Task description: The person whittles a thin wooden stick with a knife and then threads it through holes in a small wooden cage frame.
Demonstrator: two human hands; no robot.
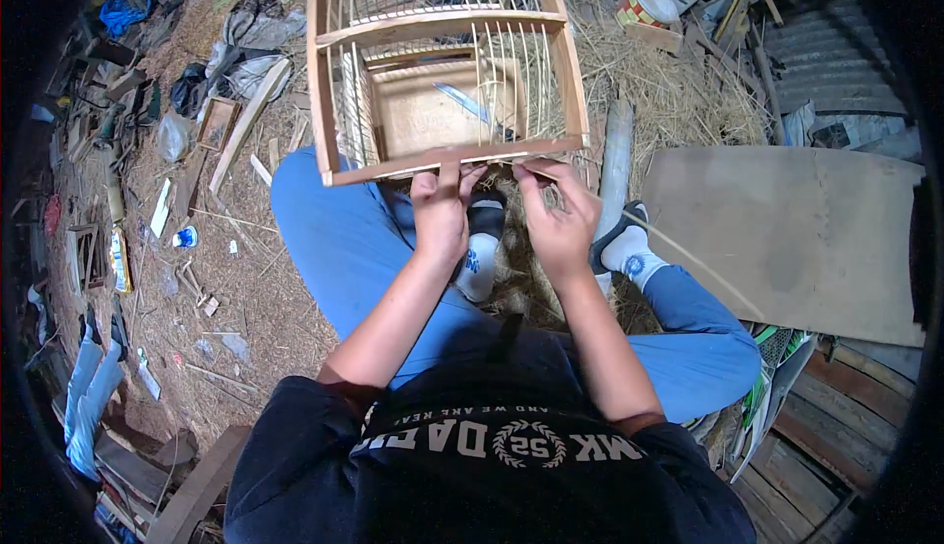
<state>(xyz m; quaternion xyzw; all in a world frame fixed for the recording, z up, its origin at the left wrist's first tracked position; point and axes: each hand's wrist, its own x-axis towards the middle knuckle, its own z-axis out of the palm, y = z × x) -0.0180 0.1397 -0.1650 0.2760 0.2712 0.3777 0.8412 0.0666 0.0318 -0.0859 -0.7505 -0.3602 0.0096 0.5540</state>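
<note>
A wooden birdcage frame (447, 23) with thin bowed bars stands tilted in front of me, its near rail above my lap. My left hand (442, 212) is closed on that near rail, fingers wrapped over its edge. Just right of it, my right hand (560, 218) pinches at the same rail, fingertips against its underside. A thin pale strip (703, 274), bamboo by its look, runs from beside the right hand down to the right; its upper end is hidden. Through the bars shows a knife (462, 102) with a bright blade, near a light wooden panel (418, 112).
A large brown board (787, 239) lies at the right, a grey pipe (617, 151) beside my right foot. Wood offcuts (251, 121), a small wooden frame (217, 123) and litter cover the straw-strewn floor at the left. A bucket (649, 5) stands at the far right.
</note>
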